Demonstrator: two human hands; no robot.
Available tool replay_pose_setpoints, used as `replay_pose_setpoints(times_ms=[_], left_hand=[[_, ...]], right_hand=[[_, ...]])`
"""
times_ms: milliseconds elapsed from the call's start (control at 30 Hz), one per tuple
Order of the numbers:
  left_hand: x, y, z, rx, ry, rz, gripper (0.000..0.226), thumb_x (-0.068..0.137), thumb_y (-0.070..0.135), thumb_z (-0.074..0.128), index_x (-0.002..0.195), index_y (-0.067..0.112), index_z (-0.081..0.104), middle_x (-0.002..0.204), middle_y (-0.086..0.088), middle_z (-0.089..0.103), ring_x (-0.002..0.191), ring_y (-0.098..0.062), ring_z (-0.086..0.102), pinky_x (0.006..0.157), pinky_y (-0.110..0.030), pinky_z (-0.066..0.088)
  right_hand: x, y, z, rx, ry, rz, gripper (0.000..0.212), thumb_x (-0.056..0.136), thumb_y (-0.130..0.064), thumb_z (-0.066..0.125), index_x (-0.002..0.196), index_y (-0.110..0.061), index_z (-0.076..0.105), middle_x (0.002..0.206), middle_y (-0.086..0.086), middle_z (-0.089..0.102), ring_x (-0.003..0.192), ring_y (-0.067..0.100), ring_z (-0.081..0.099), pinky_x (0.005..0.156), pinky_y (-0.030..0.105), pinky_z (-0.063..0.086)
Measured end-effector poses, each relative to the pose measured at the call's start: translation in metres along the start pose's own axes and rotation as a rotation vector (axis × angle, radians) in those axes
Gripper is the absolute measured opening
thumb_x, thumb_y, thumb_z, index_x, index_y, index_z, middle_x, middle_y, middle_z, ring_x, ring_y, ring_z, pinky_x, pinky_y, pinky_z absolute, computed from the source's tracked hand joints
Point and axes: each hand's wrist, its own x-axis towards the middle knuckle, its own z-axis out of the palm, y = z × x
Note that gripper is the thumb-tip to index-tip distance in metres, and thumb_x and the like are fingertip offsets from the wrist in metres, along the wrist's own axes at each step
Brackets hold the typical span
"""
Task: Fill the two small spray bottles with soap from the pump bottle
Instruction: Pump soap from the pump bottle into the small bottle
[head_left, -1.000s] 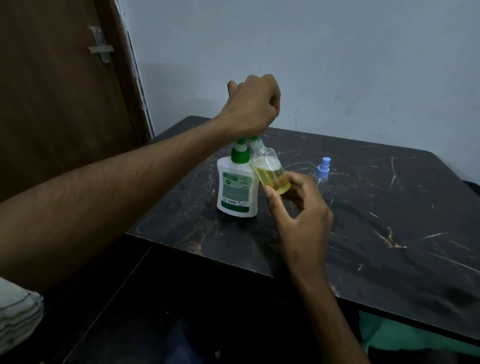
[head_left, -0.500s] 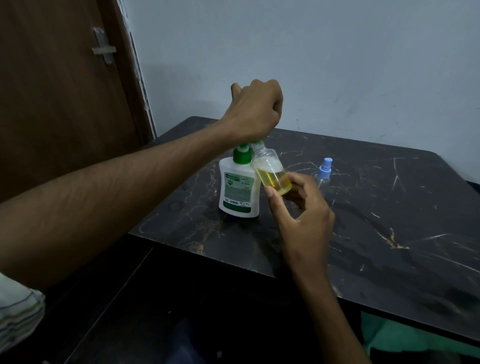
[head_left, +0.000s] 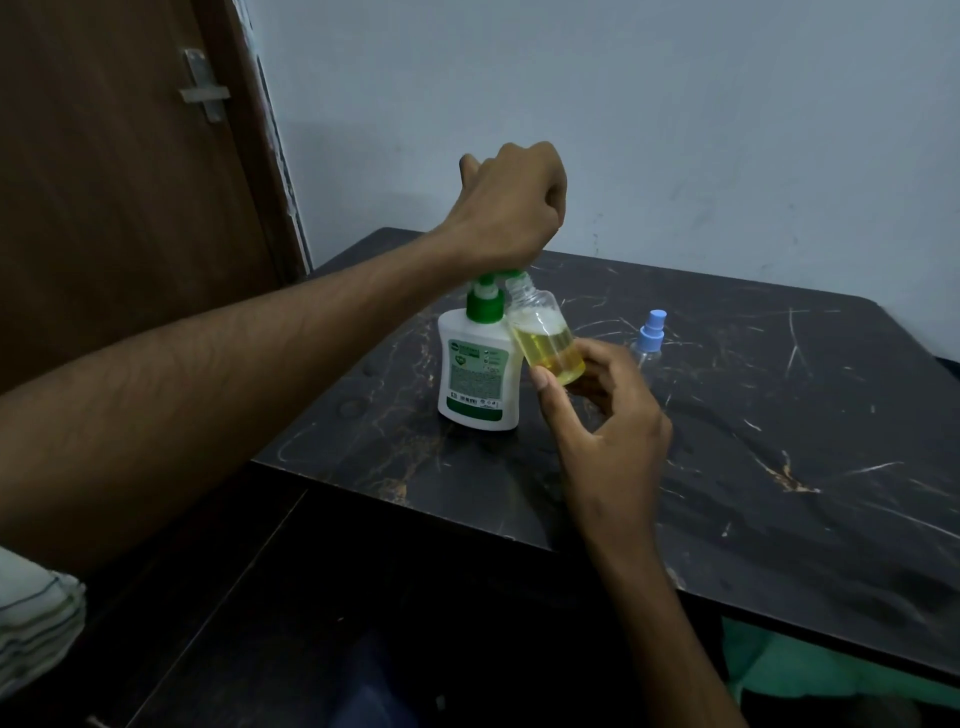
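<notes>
The dark marbled counter (head_left: 779, 467) shows a near edge running from low left of the bottles down to the right, a left corner by the brown door (head_left: 104, 208), and a far edge against the pale wall (head_left: 623, 104). The right half of the counter offers open room; the left side is tight against the door.

One white pump bottle (head_left: 475, 371) with a green collar and pump head stands upright near the left part of the counter. There are two small spray bottles. One, the open spray bottle (head_left: 545, 338), is uncapped, tilted with its mouth up under the pump spout, touching the pump bottle's right shoulder, and roughly half full of yellow soap with foam on top. The other, the capped spray bottle (head_left: 648, 340), carries a blue sprayer and stands farther right, partly hidden behind the right hand.

The left hand (head_left: 511, 208) is clenched into a fist, its underside pressing on the pump head. The right hand (head_left: 608, 415) grips the lower part of the open spray bottle between thumb and fingers (head_left: 602, 358), holding it off the counter.

Compared with half a second ago, the arrangement matches: the fist stays on the pump, the tilted bottle remains under the spout, and the soap level looks about the same.
</notes>
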Motion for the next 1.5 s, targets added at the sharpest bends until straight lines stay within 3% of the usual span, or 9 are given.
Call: replay_pose_setpoints(times_ms=[900,1067,1267,1500], left_hand=[[-0.0036,-0.0024,0.0046,0.033,0.016,0.038,0.031,0.088,-0.003,0.049,0.092,0.018,0.072,0.104,0.001,0.071,0.098,-0.021,0.064,0.093,-0.038,0.022],[-0.0015,0.0004,-0.0014,0.007,0.014,0.017,0.037,0.082,-0.006,0.046,0.094,0.015,0.074,0.088,0.007,0.065,0.095,-0.021,0.063,0.092,-0.038,0.024],[-0.0041,-0.001,0.0027,0.019,0.0,0.038,0.033,0.085,-0.005,0.048,0.093,0.016,0.073,0.106,0.001,0.071,0.099,-0.021,0.063,0.092,-0.038,0.022],[-0.0045,0.0007,0.0014,0.017,0.006,0.031,0.035,0.083,-0.006,0.047,0.091,0.016,0.073,0.103,0.001,0.071,0.097,-0.02,0.062,0.093,-0.039,0.023]], right_hand=[[-0.0002,0.0018,0.0,-0.026,-0.002,-0.009,0.031,0.094,-0.038,0.076,0.12,-0.024,0.068,0.109,-0.023,0.07,0.106,-0.002,0.068,0.092,0.016,0.056],[-0.0003,0.0018,0.0007,-0.015,-0.004,-0.01,0.03,0.095,-0.037,0.077,0.121,-0.023,0.068,0.109,-0.02,0.071,0.106,-0.001,0.068,0.093,0.016,0.055],[-0.0001,0.0019,0.0001,-0.014,-0.013,-0.012,0.028,0.095,-0.038,0.075,0.119,-0.027,0.067,0.107,-0.028,0.068,0.105,-0.003,0.068,0.091,0.013,0.054],[-0.0009,0.0026,-0.0002,-0.01,-0.024,0.002,0.03,0.095,-0.039,0.076,0.121,-0.029,0.066,0.108,-0.027,0.069,0.106,-0.004,0.067,0.091,0.012,0.054]])
